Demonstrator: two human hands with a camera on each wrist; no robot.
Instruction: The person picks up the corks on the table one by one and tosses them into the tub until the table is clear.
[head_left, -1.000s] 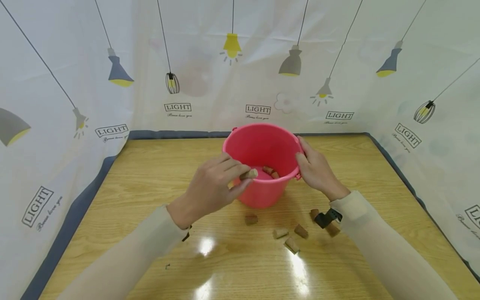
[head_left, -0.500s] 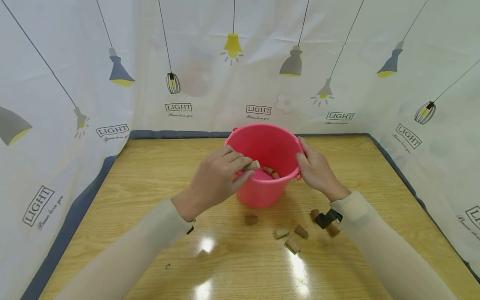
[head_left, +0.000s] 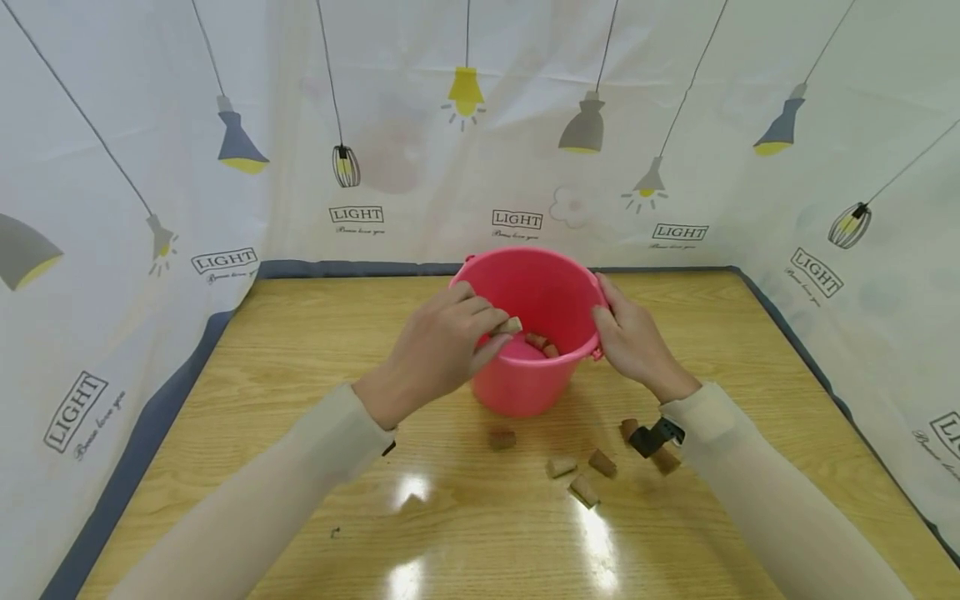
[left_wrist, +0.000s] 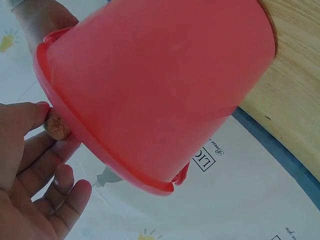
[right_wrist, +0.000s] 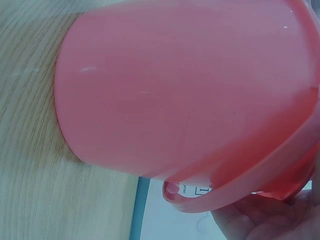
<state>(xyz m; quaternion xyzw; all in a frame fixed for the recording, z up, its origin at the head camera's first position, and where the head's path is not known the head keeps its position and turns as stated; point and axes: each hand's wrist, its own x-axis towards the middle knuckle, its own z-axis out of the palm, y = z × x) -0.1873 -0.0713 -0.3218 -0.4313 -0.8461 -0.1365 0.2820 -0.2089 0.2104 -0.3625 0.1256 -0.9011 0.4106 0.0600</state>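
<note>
A pink plastic bucket (head_left: 517,387) stands on the table, its mouth facing me. Between thumb and fingers my left hand (head_left: 441,348) pinches a cork (head_left: 512,326) just over the near left rim. In the left wrist view that cork (left_wrist: 57,128) shows its round end beside the bucket's rim, while the ring and little fingers (left_wrist: 75,200) stay off it. On the right side, my right hand (head_left: 633,337) grips the rim, thumb towards the inside. Several corks (head_left: 537,341) lie at the bottom of the bucket. The right wrist view shows the bucket's outer wall (right_wrist: 165,95) and handle (right_wrist: 245,187).
Loose corks lie on the wooden table (head_left: 300,375) in front of the bucket: one cork (head_left: 502,439) near its base, several such as this cork (head_left: 584,491) further forward, and a cork (head_left: 665,461) by the right wrist strap (head_left: 656,437). A lamp-printed curtain (head_left: 420,167) surrounds the table.
My left hand has moved slightly up and to the right with the cork, bringing it further over the bucket's mouth. My right hand and the loose corks have stayed in place.
</note>
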